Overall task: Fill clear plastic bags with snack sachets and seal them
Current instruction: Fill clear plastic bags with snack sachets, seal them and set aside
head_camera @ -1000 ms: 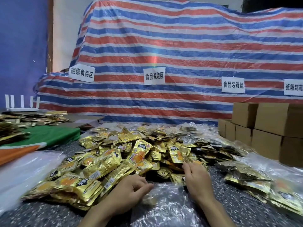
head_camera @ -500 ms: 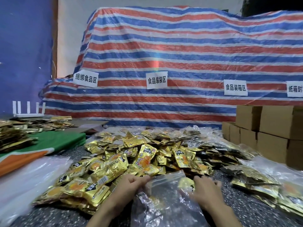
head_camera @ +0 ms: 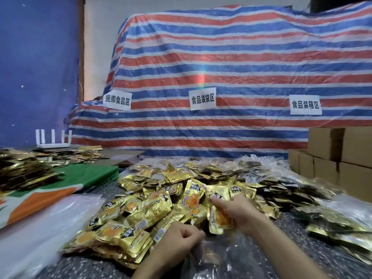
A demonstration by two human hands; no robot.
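A big heap of gold snack sachets (head_camera: 153, 206) covers the speckled table in front of me. My right hand (head_camera: 239, 213) grips a gold sachet (head_camera: 217, 220) with an orange picture, held upright at the heap's near edge. My left hand (head_camera: 179, 241) has its fingers curled round the edge of a clear plastic bag (head_camera: 219, 258) that lies crumpled on the table just below both hands. The bag's contents are hard to make out through the glare.
Filled clear bags of sachets (head_camera: 326, 224) lie to the right. Cardboard boxes (head_camera: 340, 158) are stacked at the far right. A green and orange cloth (head_camera: 66, 184), another sachet pile (head_camera: 22, 172) and plastic sheeting (head_camera: 40, 228) sit on the left. A striped tarpaulin (head_camera: 221, 67) rises behind.
My right hand left the bag's mouth, reached into the heap and now holds a sachet. The left hand stays at the bag's edge. The view has tilted upward.
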